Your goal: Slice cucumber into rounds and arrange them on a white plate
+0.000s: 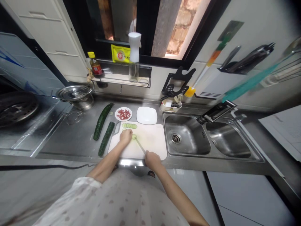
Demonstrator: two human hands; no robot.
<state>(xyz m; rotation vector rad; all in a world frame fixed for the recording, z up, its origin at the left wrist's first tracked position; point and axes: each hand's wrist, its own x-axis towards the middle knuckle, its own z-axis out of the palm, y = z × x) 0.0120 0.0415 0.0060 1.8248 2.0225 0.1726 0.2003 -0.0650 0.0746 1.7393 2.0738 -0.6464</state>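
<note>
My left hand [125, 136] is curled over a short piece of cucumber [134, 137] on the white cutting board [150, 144], holding it down. My right hand [152, 158] grips the handle of a knife [140, 145], whose blade points up toward the cucumber's cut end. A row of cucumber slices [129, 126] lies along the board's far edge. Two whole dark green cucumbers [102, 121] [106, 138] lie on the steel counter left of the board.
A small plate of chopped red pieces [123, 114] and an empty white dish [146, 115] sit behind the board. A double steel sink [188, 138] with a faucet [215, 112] is to the right. A lidded pot [75, 95] stands at the left, and bottles stand on the window shelf [119, 80].
</note>
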